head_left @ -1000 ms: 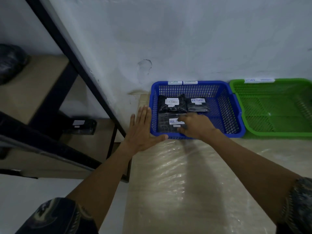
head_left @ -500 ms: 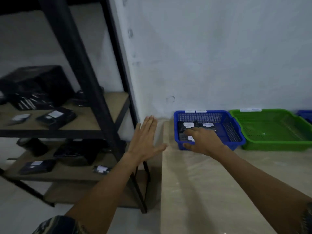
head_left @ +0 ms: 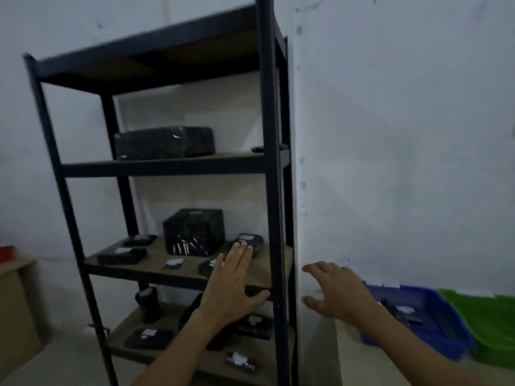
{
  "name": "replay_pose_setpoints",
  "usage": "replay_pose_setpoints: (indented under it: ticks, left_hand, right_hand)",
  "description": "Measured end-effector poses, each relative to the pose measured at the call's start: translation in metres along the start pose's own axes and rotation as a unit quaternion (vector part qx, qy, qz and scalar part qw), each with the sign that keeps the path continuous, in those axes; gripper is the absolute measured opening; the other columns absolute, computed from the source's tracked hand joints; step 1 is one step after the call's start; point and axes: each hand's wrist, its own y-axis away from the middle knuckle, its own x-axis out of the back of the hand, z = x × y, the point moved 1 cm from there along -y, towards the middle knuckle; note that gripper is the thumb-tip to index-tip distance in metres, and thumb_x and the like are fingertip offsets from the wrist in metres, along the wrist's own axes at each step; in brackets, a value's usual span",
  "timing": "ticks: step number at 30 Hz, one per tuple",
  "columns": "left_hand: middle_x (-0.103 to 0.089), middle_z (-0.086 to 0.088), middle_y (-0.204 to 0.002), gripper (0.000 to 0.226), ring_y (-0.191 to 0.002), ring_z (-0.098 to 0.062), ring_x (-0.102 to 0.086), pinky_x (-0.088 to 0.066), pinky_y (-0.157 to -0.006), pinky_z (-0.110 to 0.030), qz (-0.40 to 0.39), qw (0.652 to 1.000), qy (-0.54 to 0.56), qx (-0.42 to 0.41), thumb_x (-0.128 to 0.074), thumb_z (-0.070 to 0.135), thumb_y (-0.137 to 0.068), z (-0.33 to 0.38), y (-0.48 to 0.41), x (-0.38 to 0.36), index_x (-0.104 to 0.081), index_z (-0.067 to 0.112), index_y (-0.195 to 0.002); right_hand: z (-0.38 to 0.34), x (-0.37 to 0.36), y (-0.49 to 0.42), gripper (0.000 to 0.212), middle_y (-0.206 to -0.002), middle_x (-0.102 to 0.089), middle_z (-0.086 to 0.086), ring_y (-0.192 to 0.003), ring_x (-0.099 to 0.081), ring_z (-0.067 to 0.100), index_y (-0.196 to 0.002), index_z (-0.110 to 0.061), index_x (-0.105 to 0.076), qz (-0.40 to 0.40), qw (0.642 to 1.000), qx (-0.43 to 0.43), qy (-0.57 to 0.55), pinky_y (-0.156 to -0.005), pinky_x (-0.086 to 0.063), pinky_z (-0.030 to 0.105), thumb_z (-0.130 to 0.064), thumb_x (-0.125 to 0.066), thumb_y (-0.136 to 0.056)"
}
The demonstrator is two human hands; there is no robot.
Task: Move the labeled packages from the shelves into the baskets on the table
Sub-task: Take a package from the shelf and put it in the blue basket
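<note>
Your left hand (head_left: 234,285), flat and empty, hovers by a labeled package (head_left: 249,239) on the shelf (head_left: 172,267); right hand (head_left: 337,293) spread, empty. Likely light, slick-wrapped: grip its narrow sides.

A black metal shelving rack (head_left: 269,162) spans nine to twelve o'clock, holding black packages with white labels (head_left: 118,254) and a black slatted crate (head_left: 193,232). The left hand (head_left: 234,285), fingers straight, hangs at six o'clock; the empty right hand (head_left: 337,291), fingers spread, at five. A blue plastic basket (head_left: 454,335) and a green plastic basket (head_left: 493,319) sit at four o'clock.
</note>
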Motion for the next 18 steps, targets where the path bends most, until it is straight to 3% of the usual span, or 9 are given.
replay_pose_setpoints:
  ticks: [2, 5, 8, 11, 18]
  left_hand:
    - [-0.018, -0.002, -0.158, 0.1, -0.145, -0.019, -0.007, -0.022, -0.116, -0.049, 0.041, 0.999, -0.006, 0.002, -0.036, 0.075, -0.076, -0.02, 0.003, 0.02, -0.024, 0.011, -0.151]
    - [0.004, 0.007, -0.157, 0.105, -0.145, -0.011, 0.011, -0.002, -0.12, -0.04, 0.045, 0.999, -0.004, 0.025, -0.028, 0.08, -0.072, -0.046, 0.003, 0.046, -0.009, 0.017, -0.153]
    - [0.01, 0.005, -0.159, 0.11, -0.143, -0.009, 0.018, 0.007, -0.118, -0.037, 0.049, 0.998, -0.033, 0.033, -0.019, 0.082, -0.066, -0.069, -0.004, 0.066, -0.001, 0.017, -0.154]
    - [0.0, 0.0, -0.161, 0.112, -0.147, -0.012, 0.008, 0.009, -0.115, -0.033, 0.072, 0.996, -0.03, 0.035, -0.021, 0.081, -0.065, -0.093, -0.027, 0.081, -0.007, 0.015, -0.154]
    - [0.011, -0.001, -0.161, 0.117, -0.146, -0.013, 0.015, 0.007, -0.119, -0.038, 0.075, 0.997, -0.024, -0.003, -0.017, 0.085, -0.062, -0.16, -0.109, 0.089, 0.004, 0.016, -0.153]
  right_hand:
    - [-0.02, 0.016, -0.01, 0.069, -0.148, -0.035, -0.004, -0.132, -0.038, 0.017, -0.145, -0.029, -0.027, 0.015, 1.0, 0.025, 0.001, -0.104, -0.035, 0.033, -0.062, -0.043, -0.087]
    - [-0.048, 0.035, -0.023, 0.07, -0.148, -0.034, -0.005, -0.132, -0.038, 0.017, -0.146, -0.029, -0.026, 0.048, 0.998, 0.05, 0.009, -0.104, -0.035, 0.033, -0.061, -0.045, -0.087]
    - [-0.071, 0.052, -0.04, 0.069, -0.146, -0.035, -0.005, -0.13, -0.039, 0.016, -0.145, -0.029, -0.026, 0.075, 0.995, 0.066, 0.015, -0.103, -0.036, 0.032, -0.06, -0.045, -0.086]
    - [-0.09, 0.074, -0.068, 0.069, -0.145, -0.035, -0.006, -0.13, -0.038, 0.015, -0.144, -0.03, -0.025, 0.1, 0.992, 0.078, 0.021, -0.105, -0.035, 0.033, -0.06, -0.046, -0.086]
    - [-0.119, 0.118, -0.156, 0.068, -0.145, -0.036, -0.004, -0.131, -0.038, 0.015, -0.144, -0.029, -0.029, 0.182, 0.981, 0.051, 0.043, -0.105, -0.036, 0.034, -0.064, -0.044, -0.087]
